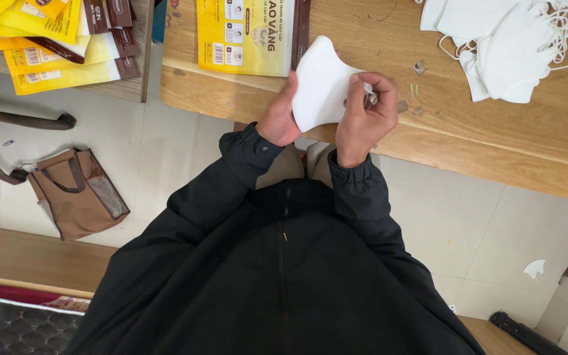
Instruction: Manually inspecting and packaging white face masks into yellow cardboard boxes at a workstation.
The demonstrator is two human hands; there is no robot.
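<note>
Black jacket sleeves (244, 197) fill the lower part of the view, reaching up toward the wooden surface (481, 138). Both hands meet at its near edge around a folded white face mask (320, 82), which is held just above the wood. On the left hand (279, 117), the grip is closed on the mask's left edge, with the thumb hidden behind the fabric. On the right hand (365, 112), the grip is curled tight over the mask's right edge, fingers bent inward where the ear loop sits.

Just behind the mask lies a yellow package (244, 36) with a brown strip down its side. Farther right on the wood sits a loose pile of white masks (501, 49) with tangled loops. More yellow packages (47, 39) are stacked on another table at upper left. Below them, a brown bag (77, 194) rests on the tiled floor (455, 230).
</note>
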